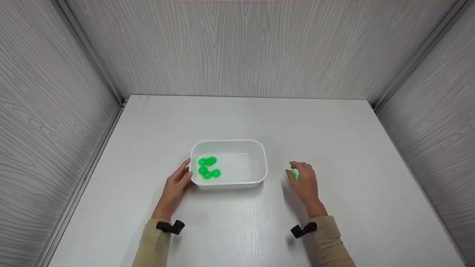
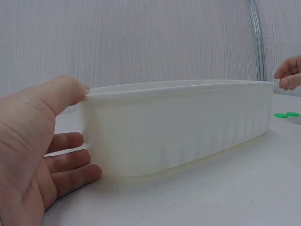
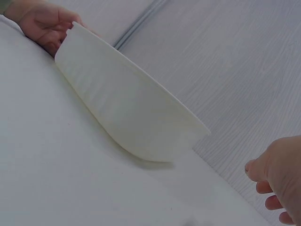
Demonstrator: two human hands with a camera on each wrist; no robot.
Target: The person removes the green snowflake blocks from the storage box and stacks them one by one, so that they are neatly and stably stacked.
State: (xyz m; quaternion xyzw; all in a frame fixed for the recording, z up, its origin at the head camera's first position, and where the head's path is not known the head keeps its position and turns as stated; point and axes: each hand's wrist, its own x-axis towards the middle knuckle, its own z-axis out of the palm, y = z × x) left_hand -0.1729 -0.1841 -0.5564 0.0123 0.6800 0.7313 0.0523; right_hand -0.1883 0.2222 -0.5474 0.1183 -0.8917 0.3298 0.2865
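Observation:
A white rectangular plastic tub (image 1: 237,183) stands on the table. Several flat green discs with scalloped edges (image 1: 210,173) lie at its left end. My left hand (image 1: 177,184) is at that end. In the left wrist view its thumb (image 2: 70,92) rests by the rim and the other fingers touch the outer wall. To the right of the tub, my right hand (image 1: 305,181) hovers with bent, parted fingers over more green discs (image 1: 295,174), partly hidden by it. The left wrist view shows a gap between these discs (image 2: 281,115) and the hand above.
The white table (image 1: 237,118) is enclosed by pale wood-grain panels (image 1: 237,48) at the back and both sides. A black wrist mount (image 1: 170,226) sits on the left sleeve, another (image 1: 304,230) on the right.

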